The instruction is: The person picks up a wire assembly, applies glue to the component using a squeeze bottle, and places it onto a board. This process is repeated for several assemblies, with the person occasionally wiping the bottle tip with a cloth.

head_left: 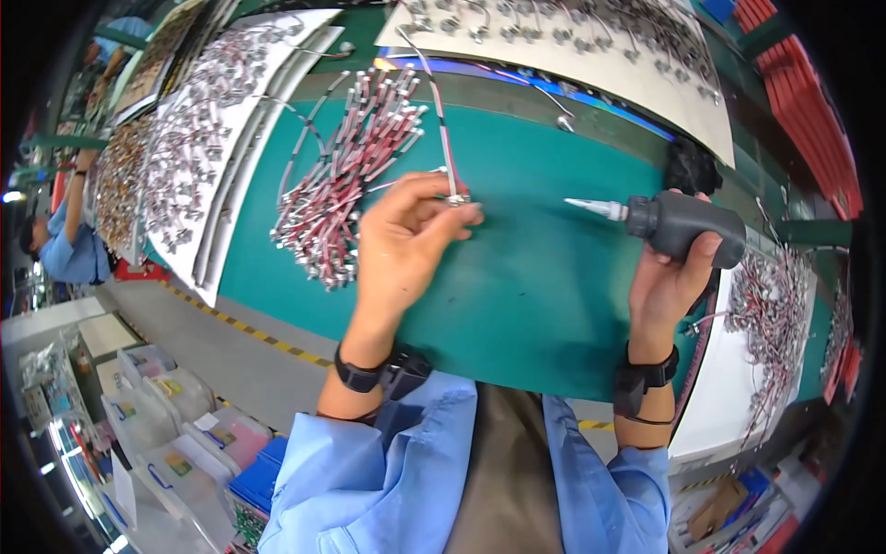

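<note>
Between the thumb and fingers of my left hand [406, 235] is the small metal end of a wire lead [437, 115]. Its red, white and black wires run up and away toward the far edge of the green mat [517, 305]. My right hand [666, 277] is wrapped round a dark grey squeeze bottle [692, 226]. The bottle lies tilted on its side, its pale tapered nozzle [595, 208] pointing left toward my left hand, a gap apart from it. Left of my left hand lies a heap of similar wire leads [355, 166] with white connectors.
White boards with many wire leads stand at the far side [554, 37], the left [198, 138] and the right [766, 342]. A black crumpled item [692, 166] sits beyond the bottle. Red trays [803, 102] are stacked at far right. Another person [69, 240] is at the left.
</note>
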`<state>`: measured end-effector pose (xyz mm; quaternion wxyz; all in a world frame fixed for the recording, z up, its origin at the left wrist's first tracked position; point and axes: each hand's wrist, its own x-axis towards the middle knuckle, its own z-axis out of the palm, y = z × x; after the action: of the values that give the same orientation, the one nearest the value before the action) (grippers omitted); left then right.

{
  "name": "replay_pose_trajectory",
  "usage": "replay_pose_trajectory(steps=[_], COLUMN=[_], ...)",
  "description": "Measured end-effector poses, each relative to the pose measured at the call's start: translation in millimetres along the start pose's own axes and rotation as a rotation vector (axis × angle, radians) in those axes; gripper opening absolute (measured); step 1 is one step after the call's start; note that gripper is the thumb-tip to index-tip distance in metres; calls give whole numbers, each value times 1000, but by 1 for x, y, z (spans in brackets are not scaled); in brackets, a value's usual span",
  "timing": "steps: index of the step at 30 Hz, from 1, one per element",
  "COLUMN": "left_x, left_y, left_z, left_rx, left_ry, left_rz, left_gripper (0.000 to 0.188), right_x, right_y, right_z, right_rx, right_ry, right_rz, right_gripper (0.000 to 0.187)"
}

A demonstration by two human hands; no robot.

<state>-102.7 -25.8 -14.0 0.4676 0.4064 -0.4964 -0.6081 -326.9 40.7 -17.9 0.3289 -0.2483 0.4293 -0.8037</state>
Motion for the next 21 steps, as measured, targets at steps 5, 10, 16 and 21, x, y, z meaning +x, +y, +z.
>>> replay_pose_trajectory(steps=[5,10,16,21], left_x=[-4,-6,-7,-7], left_y=[-23,-23,-22,-23], left_z=[27,32,34,34], left_rx=[-41,11,31,42], left_ry=[-3,-26,-18,-22], left_rz=[77,50,43,51], left_gripper=[19,18,17,17], right_x=[-13,-23,-30,-31], right_y=[1,4,5,6], right_z=[11,4,8,9], right_rx=[-107,-199,-309,-348], right_ry=[-77,-186,-204,-212], right_rz=[-169,-190,-235,-276], right_gripper=[66,73,74,73])
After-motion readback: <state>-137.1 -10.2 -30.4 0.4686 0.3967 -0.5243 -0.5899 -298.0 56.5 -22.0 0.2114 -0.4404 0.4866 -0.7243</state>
